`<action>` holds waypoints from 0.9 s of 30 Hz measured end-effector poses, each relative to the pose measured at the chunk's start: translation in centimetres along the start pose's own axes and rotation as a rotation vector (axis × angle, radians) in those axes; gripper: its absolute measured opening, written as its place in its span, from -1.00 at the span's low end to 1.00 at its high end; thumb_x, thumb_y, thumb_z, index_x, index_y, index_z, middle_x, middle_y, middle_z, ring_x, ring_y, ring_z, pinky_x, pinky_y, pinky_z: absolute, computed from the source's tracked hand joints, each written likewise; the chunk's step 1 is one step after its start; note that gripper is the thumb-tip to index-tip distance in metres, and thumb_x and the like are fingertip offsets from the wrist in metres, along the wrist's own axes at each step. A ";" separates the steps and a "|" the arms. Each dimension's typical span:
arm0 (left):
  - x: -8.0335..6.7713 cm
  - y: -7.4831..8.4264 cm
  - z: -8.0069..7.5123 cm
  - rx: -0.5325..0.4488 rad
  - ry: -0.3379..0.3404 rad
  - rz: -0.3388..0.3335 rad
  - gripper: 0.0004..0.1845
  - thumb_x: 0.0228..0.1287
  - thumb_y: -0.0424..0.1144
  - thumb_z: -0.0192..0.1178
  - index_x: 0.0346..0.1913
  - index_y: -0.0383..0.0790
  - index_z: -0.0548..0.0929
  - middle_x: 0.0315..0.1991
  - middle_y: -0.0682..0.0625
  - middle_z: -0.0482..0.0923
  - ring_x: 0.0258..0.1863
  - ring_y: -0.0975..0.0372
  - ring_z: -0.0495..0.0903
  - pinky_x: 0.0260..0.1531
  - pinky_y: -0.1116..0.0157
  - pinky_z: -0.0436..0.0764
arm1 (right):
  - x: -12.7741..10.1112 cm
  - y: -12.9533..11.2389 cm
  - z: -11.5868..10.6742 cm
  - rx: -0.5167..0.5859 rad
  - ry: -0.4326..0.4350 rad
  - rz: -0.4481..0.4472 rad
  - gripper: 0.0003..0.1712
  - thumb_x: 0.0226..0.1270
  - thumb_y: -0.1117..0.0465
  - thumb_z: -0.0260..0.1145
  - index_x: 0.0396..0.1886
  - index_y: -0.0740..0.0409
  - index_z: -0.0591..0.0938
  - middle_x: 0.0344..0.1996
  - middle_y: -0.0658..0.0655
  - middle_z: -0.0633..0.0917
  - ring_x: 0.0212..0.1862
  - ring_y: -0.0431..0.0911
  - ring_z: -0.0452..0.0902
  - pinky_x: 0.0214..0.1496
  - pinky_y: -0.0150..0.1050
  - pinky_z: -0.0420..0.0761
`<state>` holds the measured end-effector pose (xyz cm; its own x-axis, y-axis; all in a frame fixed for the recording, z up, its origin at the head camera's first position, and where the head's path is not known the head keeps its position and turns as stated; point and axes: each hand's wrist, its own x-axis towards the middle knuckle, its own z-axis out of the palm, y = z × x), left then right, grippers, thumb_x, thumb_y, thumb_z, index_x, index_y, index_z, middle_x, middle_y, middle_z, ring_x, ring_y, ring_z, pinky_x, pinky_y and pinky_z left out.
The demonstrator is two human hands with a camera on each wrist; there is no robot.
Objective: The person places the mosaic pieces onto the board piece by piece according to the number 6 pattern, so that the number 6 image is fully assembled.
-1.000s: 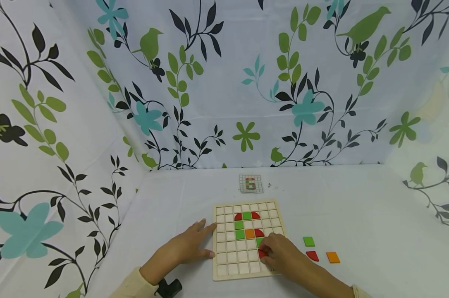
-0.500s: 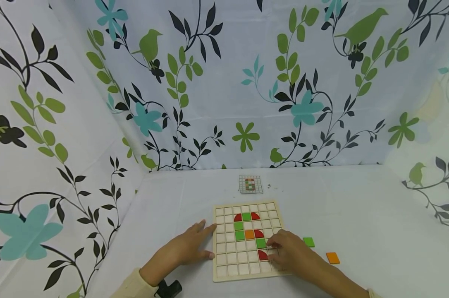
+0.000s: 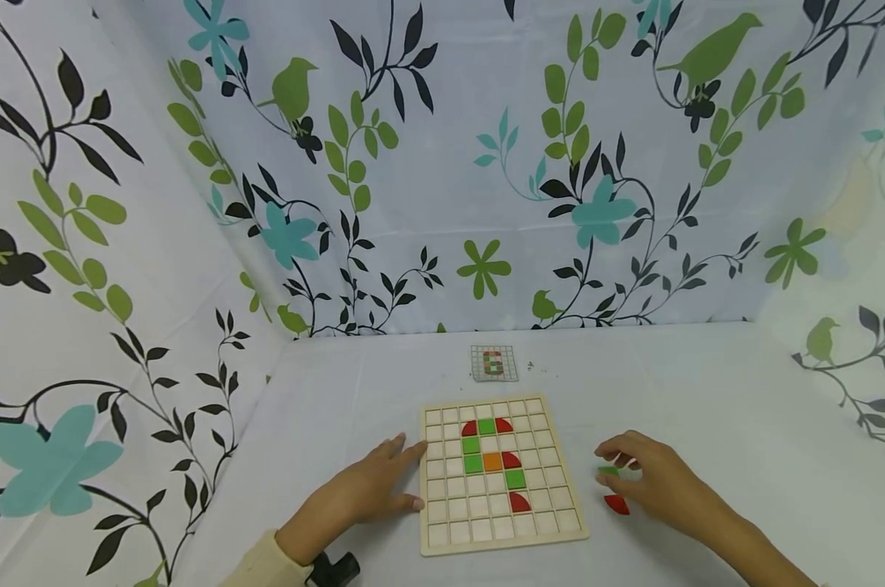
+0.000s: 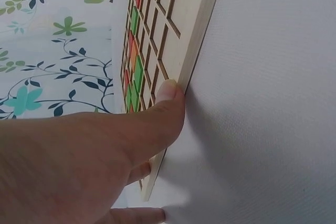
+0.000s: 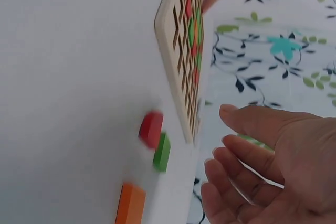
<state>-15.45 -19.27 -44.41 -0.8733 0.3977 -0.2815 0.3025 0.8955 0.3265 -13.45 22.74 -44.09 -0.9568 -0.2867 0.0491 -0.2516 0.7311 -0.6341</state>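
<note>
A wooden grid board (image 3: 486,549) lies on the white cloth. Set in its cells are green squares, an orange square (image 3: 492,461) and several red quarter-round tiles, one of them a lower red tile (image 3: 519,501). My left hand (image 3: 365,481) rests at the board's left edge, its thumb and fingers touching the rim. To the right of the board, my right hand (image 3: 666,481) hovers with bent fingers, holding nothing, above a loose green tile (image 5: 163,151) and a loose red tile (image 3: 617,505). A loose orange tile (image 5: 130,203) shows in the right wrist view; the hand hides it from the head view.
Behind the board lies a small card (image 3: 495,364) with a coloured grid pattern. A patterned curtain (image 3: 413,204) stands behind and at the sides of the white table (image 3: 354,383). A black device (image 3: 334,569) sits at my left wrist.
My right hand has let go of the lower red tile in the board and moved right, off the board, to above the loose tiles. The left hand has stayed at the board's edge.
</note>
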 end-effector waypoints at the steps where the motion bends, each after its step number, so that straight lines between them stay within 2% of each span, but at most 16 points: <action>1: 0.0 0.0 0.0 0.000 0.002 0.002 -0.09 0.18 0.20 0.37 0.54 0.00 0.27 0.50 -0.27 0.14 0.45 -0.15 0.17 0.20 -0.20 0.39 | -0.2 0.4 -0.3 -0.001 0.004 0.004 -0.62 0.24 0.04 0.51 0.01 0.00 0.66 -0.10 -0.12 0.66 -0.09 -0.15 0.55 -0.08 -0.22 0.63; 9: -0.3 0.1 0.1 -0.024 0.002 -0.010 -0.09 0.17 0.19 0.37 0.54 0.02 0.27 0.50 -0.26 0.13 0.45 -0.15 0.18 0.18 -0.21 0.40 | -2.2 3.8 -1.8 0.020 -0.062 0.055 -0.48 0.20 -0.07 0.51 0.09 0.02 0.63 -0.03 -0.09 0.64 -0.06 -0.10 0.53 -0.08 -0.26 0.62; 16: -0.4 0.2 0.1 -0.009 0.007 -0.005 -0.10 0.19 0.18 0.36 0.54 -0.02 0.28 0.50 -0.27 0.14 0.45 -0.15 0.16 0.21 -0.19 0.38 | -3.4 6.1 -1.8 -0.008 -0.078 0.028 -0.45 0.11 -0.07 0.56 0.05 0.04 0.65 -0.03 -0.09 0.64 -0.14 -0.24 0.50 -0.07 -0.33 0.60; 24: -0.4 0.1 -0.1 -0.027 0.001 -0.006 -0.09 0.18 0.18 0.37 0.54 -0.02 0.28 0.50 -0.26 0.14 0.46 -0.15 0.16 0.21 -0.21 0.37 | -3.6 7.2 -1.5 0.022 -0.129 0.069 -0.48 0.15 -0.08 0.53 0.04 0.05 0.64 -0.03 -0.11 0.66 -0.05 -0.21 0.56 -0.02 -0.38 0.60; 27: -0.3 0.1 -0.1 -0.020 -0.003 -0.005 -0.09 0.19 0.19 0.36 0.54 0.00 0.27 0.51 -0.25 0.13 0.46 -0.14 0.16 0.21 -0.20 0.38 | -3.9 7.3 -1.5 0.018 -0.124 0.050 -0.50 0.15 -0.05 0.54 0.02 0.04 0.64 -0.04 -0.12 0.65 -0.06 -0.24 0.55 -0.02 -0.38 0.60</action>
<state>-15.24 -19.34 -44.25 -0.8736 0.3941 -0.2855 0.2909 0.8932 0.3428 -11.78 30.12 -47.77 -0.9424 -0.3253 -0.0776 -0.2004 0.7353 -0.6474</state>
